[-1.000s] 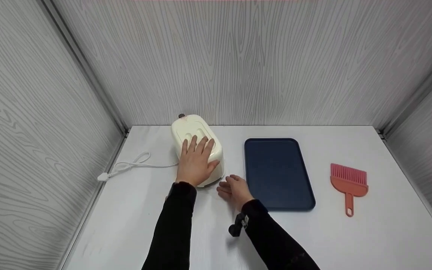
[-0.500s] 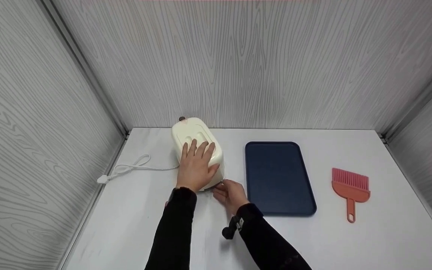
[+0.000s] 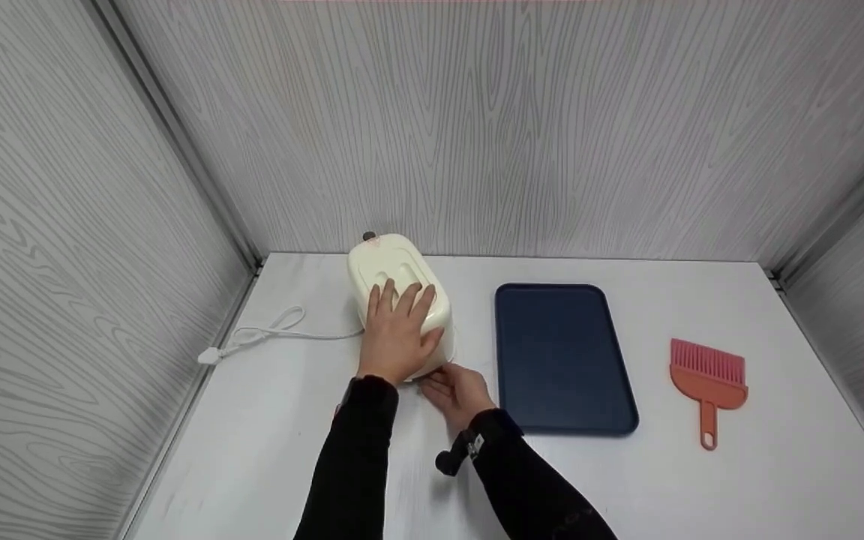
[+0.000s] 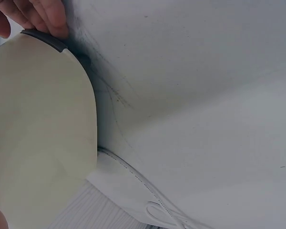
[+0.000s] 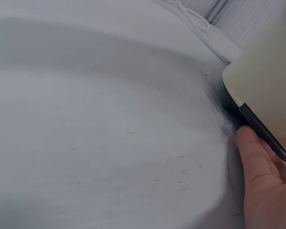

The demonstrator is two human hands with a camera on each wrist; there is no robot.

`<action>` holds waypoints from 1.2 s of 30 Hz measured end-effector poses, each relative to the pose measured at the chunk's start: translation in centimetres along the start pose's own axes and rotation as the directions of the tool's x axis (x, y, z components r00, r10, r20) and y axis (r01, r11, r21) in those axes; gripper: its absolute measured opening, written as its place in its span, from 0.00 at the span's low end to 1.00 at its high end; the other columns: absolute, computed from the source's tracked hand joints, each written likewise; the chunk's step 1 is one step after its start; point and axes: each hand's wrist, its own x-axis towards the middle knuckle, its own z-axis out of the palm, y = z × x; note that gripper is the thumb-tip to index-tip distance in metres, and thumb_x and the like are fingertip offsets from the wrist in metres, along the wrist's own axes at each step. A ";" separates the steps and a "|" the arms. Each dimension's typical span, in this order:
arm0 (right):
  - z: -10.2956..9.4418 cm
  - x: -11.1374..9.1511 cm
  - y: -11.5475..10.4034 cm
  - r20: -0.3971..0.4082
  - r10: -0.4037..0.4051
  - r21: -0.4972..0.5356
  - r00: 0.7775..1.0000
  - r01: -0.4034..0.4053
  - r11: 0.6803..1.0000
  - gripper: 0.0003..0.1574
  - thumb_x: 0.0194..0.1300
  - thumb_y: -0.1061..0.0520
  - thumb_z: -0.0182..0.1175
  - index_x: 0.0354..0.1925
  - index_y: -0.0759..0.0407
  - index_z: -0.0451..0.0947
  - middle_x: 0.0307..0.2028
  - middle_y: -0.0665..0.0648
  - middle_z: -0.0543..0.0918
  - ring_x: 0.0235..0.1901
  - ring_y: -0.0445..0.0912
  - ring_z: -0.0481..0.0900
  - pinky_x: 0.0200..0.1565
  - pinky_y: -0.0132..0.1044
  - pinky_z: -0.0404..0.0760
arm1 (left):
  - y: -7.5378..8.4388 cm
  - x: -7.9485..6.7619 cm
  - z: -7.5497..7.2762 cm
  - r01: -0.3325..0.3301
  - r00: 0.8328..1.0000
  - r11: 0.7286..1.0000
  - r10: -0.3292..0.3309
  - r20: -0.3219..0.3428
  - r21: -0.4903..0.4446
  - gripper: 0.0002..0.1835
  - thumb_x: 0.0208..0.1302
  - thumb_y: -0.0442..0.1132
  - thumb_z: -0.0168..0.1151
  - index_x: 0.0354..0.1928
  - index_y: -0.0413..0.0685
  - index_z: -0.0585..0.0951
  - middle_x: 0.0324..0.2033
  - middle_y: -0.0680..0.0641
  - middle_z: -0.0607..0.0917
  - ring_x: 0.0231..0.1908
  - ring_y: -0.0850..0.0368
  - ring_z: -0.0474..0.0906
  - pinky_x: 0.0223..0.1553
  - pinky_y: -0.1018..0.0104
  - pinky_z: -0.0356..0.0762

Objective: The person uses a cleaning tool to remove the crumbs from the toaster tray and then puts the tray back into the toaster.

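A cream toaster (image 3: 391,259) with a lidded top stands at the back left of the white table, a small dark knob at its far end. My left hand (image 3: 396,345) lies on its lid, fingers spread. At the near end, low down, my right hand (image 3: 462,394) reaches in from the right. In the right wrist view its fingers (image 5: 252,152) extend under a dark strip (image 5: 264,133) along the toaster's bottom edge, which looks like the crumb tray's edge. The left wrist view shows fingertips touching this strip (image 4: 45,39). The thumb's contact is unclear.
A white cord with a plug (image 3: 211,355) runs left from the toaster. Right of the toaster lies a dark blue tray (image 3: 567,360), and farther right a pink-bristled orange hand brush (image 3: 709,386). Grey wood-grain walls (image 3: 514,135) enclose the back and sides.
My right hand has moved left from beside the toaster to its near bottom edge, and its fingers now touch there. My left hand stays on the lid. The head view shifts slightly.
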 end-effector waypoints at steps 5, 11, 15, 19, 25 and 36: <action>-0.1 0.1 0.1 0.014 0.013 0.017 1.000 -0.013 1.000 0.22 0.78 0.61 0.51 0.60 0.78 0.71 0.49 0.71 0.84 0.56 0.59 0.82 0.66 0.49 0.77 | 0.1 0.0 0.0 0.004 1.000 1.000 -0.004 -0.009 -0.001 0.34 0.70 0.59 0.59 0.73 0.54 0.71 0.68 0.45 0.75 0.72 0.31 0.62 0.77 0.37 0.52; -0.3 0.5 0.3 0.039 0.019 0.022 0.999 -0.020 1.000 0.15 0.77 0.61 0.52 0.51 0.74 0.76 0.45 0.68 0.85 0.52 0.57 0.85 0.64 0.48 0.80 | 0.0 -0.2 0.2 0.000 0.999 1.000 0.000 -0.042 0.002 0.34 0.68 0.58 0.61 0.72 0.54 0.73 0.66 0.44 0.76 0.71 0.31 0.63 0.76 0.37 0.53; -0.2 0.7 0.4 0.022 0.029 0.021 0.999 -0.029 0.999 0.12 0.77 0.62 0.52 0.48 0.72 0.77 0.41 0.66 0.86 0.49 0.55 0.86 0.62 0.47 0.82 | 0.1 -0.3 0.4 -0.006 0.998 1.000 0.006 -0.062 -0.003 0.33 0.68 0.58 0.61 0.71 0.53 0.73 0.66 0.44 0.77 0.70 0.31 0.64 0.76 0.36 0.54; -0.3 0.7 0.4 0.022 0.030 0.023 0.999 -0.030 0.999 0.12 0.77 0.63 0.51 0.47 0.72 0.77 0.40 0.65 0.86 0.49 0.55 0.86 0.63 0.48 0.81 | 0.1 -0.2 0.5 -0.010 0.997 1.000 0.010 -0.077 -0.004 0.33 0.68 0.58 0.61 0.71 0.53 0.74 0.66 0.45 0.78 0.70 0.31 0.65 0.75 0.36 0.54; -0.3 0.5 0.5 0.063 0.033 0.050 0.997 -0.036 0.998 0.13 0.78 0.62 0.50 0.47 0.72 0.77 0.41 0.65 0.85 0.52 0.56 0.84 0.67 0.50 0.76 | 0.1 -0.2 0.5 -0.010 0.996 1.000 0.008 -0.089 -0.019 0.32 0.67 0.57 0.62 0.70 0.53 0.74 0.65 0.45 0.78 0.70 0.31 0.66 0.76 0.36 0.54; -0.6 0.5 0.8 0.121 0.008 0.019 0.993 -0.011 1.000 0.16 0.80 0.61 0.48 0.56 0.72 0.73 0.42 0.63 0.86 0.58 0.58 0.81 0.70 0.50 0.73 | 0.1 -0.1 0.4 -0.004 0.997 1.000 0.003 -0.078 -0.011 0.34 0.66 0.57 0.63 0.71 0.53 0.74 0.65 0.45 0.78 0.70 0.32 0.66 0.76 0.36 0.55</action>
